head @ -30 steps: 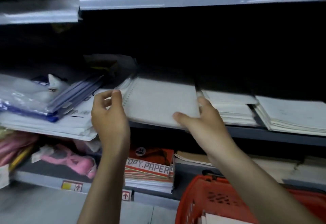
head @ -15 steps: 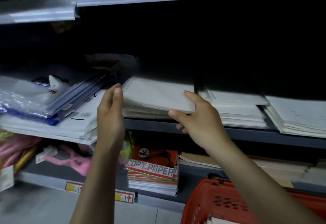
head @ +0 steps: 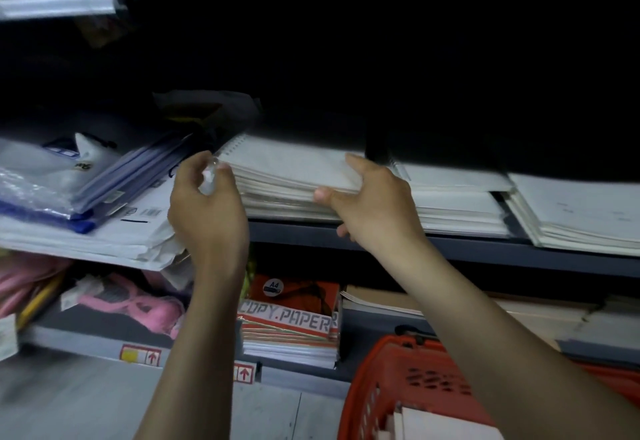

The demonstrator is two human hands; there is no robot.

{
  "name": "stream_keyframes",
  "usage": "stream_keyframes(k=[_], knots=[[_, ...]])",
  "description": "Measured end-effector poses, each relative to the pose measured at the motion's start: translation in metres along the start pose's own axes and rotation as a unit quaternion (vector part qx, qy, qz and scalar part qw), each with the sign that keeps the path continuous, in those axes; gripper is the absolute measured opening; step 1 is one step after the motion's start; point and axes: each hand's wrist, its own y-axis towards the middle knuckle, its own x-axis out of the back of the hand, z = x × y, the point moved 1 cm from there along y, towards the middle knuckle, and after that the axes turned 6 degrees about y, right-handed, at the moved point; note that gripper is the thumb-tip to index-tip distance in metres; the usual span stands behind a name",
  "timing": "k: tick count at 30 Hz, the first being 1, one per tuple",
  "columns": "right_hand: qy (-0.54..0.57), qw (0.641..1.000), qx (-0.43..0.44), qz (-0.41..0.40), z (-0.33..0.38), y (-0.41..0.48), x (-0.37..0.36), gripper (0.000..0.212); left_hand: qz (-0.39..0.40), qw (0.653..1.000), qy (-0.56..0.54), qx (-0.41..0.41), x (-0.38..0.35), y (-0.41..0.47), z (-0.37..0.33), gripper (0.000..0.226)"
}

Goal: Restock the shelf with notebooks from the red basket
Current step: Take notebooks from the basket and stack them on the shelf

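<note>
- The notebooks lie flat in a stack on the shelf, just right of the plastic folders at 9 o'clock
- Spiral binding faces 10 o'clock; the long axis appears to run from the front edge back into the dark shelf
- The right hand pinches the stack's front right corner, thumb under the top few notebooks, fingers on top
- The left hand is curled at the front left corner; whether it grips anything I cannot tell
- Judged light but floppy, with slick covers: best held at both front corners, squared together
- The red basket sits at 5 o'clock
</note>
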Motion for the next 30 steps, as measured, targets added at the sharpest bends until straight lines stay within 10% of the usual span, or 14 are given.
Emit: stream_keyframes(k=[5, 10, 14, 17, 22, 30], knots=[[-0.022, 0.997, 0.063, -0.05, -0.008, -0.032, 0.039, 0.045, -0.065, 0.987, 0.065, -0.132, -0.008, -0.051, -0.028, 0.033], [-0.049, 0.998, 0.014, -0.039, -0.073, -0.081, 0.084, 0.01, 0.203, 0.974, 0.022, -0.094, -0.039, -0.141, -0.031, 0.016], [-0.141, 0.982, -0.119, 0.048, -0.18, -0.133, 0.106, 0.012, 0.533, 0.828, 0.159, 0.065, -0.068, -0.24, 0.022, 0.009], [-0.193, 0.934, -0.241, 0.18, -0.262, -0.18, 0.117, 0.026, 0.635, 0.709, 0.253, 0.172, -0.057, -0.304, 0.075, 0.012], [-0.292, 0.833, -0.275, 0.382, -0.361, -0.254, 0.123, 0.073, 0.659, 0.565, 0.334, 0.368, -0.019, -0.355, 0.127, 0.044], [-0.363, 0.812, -0.066, 0.452, -0.393, -0.268, 0.095, 0.086, 0.56, 0.564, 0.293, 0.531, -0.025, -0.365, 0.142, 0.016]])
